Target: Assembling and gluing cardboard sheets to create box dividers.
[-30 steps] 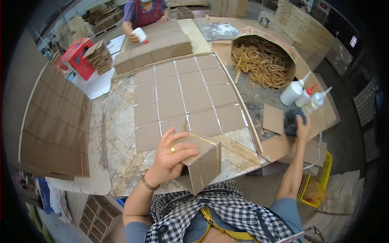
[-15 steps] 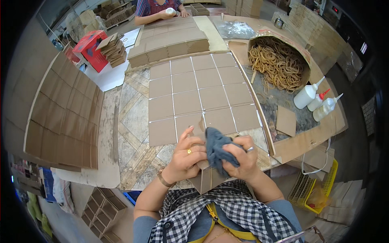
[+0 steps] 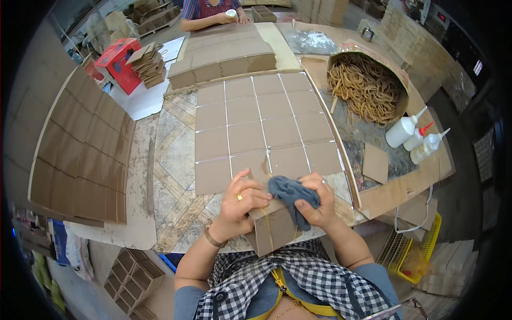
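Close to my body, a small brown board box [image 3: 278, 228] is tilted at the table's near edge, with a yellow rubber band [image 3: 268, 225] running over its side. My left hand [image 3: 237, 205] grips the box by its left side and top, wearing a gold ring. Bunched in my right hand [image 3: 321, 201] is a blue-grey cloth [image 3: 290, 192], pressed against the box's far top edge. Just beyond both hands lies a grid of flat brown panels [image 3: 245, 125] with white lines of glue in the gaps. The box's underside is hidden.
A sack of rubber bands [image 3: 368, 88] and white glue bottles [image 3: 401, 130] stand at the right. Stacked brown boards [image 3: 224, 66] lie beyond the grid, near a co-worker's hand [image 3: 226, 18]. Panels lean at the left [image 3: 80, 144]. A yellow crate [image 3: 410, 256] sits lower right.
The box has turned in my left hand, so a broad face with the rubber band now shows. My right hand has shifted the cloth slightly across the box's top.
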`<state>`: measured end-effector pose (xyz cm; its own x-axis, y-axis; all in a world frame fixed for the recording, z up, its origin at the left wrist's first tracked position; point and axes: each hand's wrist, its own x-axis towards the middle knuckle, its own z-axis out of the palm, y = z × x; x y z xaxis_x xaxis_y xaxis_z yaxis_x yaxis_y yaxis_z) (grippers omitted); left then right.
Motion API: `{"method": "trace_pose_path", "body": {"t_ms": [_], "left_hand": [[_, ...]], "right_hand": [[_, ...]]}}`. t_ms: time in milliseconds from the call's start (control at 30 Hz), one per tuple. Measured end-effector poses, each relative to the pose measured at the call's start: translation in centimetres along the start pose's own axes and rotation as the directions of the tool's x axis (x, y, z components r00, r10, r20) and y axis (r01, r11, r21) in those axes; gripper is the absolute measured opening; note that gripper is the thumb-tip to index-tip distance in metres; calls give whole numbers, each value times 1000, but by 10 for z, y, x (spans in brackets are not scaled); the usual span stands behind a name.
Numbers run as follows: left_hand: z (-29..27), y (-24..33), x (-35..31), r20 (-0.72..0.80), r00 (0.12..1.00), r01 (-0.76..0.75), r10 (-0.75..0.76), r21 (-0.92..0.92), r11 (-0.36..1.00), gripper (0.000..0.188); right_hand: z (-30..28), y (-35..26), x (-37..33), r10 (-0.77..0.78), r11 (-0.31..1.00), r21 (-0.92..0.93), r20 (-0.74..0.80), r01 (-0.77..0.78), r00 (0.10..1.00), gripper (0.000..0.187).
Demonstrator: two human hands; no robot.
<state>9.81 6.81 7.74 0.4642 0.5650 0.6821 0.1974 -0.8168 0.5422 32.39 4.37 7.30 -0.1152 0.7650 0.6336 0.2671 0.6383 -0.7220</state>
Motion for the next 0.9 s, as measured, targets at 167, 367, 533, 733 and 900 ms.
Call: {"method": "trace_pose_path", "body": {"t_ms": [167, 367, 533, 733, 900], "left_hand": [[1, 5, 7, 11, 1000, -4, 4, 51, 999, 25], [-9, 28, 7, 29, 995, 95, -99, 104, 990, 19], [-23, 60, 4, 124, 976, 111, -178, 419, 901, 15], [-71, 60, -29, 149, 890, 267, -430, 595, 758, 14], [-80, 51, -30, 278, 793, 360, -542, 505, 785, 57]], "right_hand": [[6, -21, 26, 65, 905, -423, 16, -52, 998, 22], [20, -30, 29, -212, 927, -305, 60, 220, 975, 22], [56, -45, 16, -118, 991, -85, -152, 106, 981, 24], [60, -27, 20, 418, 883, 308, -173, -354, 892, 30], [52, -10, 23, 656, 453, 758, 73, -469, 751, 40]]}}
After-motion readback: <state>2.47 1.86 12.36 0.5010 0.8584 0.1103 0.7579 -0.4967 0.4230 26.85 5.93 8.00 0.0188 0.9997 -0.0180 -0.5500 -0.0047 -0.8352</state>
